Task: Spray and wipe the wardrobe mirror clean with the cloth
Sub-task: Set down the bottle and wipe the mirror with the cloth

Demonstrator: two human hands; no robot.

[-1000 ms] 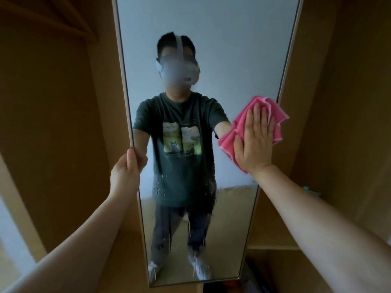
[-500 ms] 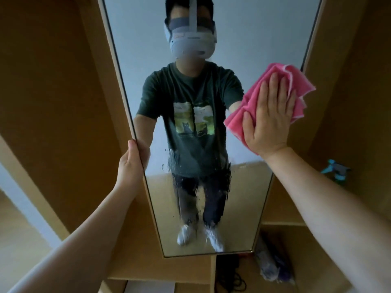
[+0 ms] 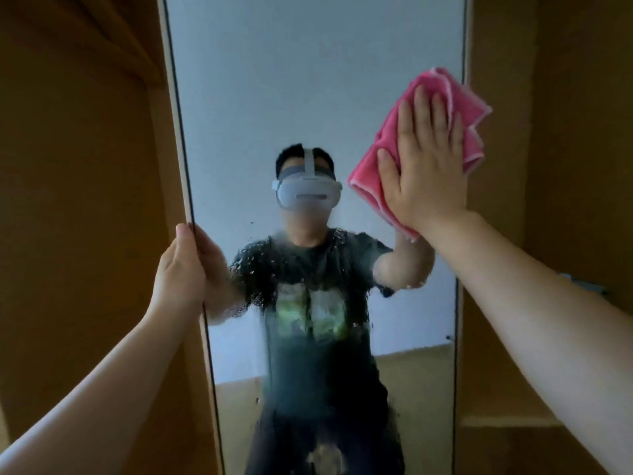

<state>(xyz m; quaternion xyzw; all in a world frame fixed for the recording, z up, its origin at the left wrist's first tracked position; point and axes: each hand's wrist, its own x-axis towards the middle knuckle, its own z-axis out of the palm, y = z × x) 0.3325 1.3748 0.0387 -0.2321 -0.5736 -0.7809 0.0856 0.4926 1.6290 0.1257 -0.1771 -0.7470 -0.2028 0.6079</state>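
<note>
The tall wardrobe mirror (image 3: 308,80) fills the middle of the view, with spray droplets and wet streaks across its middle part. My right hand (image 3: 424,162) lies flat with straight fingers on a folded pink cloth (image 3: 370,169), pressing it to the glass near the mirror's right edge, above the wet patch. My left hand (image 3: 180,269) grips the mirror's left edge, fingers curled round the frame. The mirror reflects a person in a dark T-shirt wearing a headset.
Brown wooden wardrobe panels (image 3: 78,200) stand on both sides of the mirror. A shelf (image 3: 507,421) sits low on the right. A blurred bluish object (image 3: 582,286) shows behind my right forearm; what it is I cannot tell.
The view has tilted upward and moved closer to the mirror. My right hand with the cloth has stayed at the mirror's right edge. My left hand keeps its hold on the left edge.
</note>
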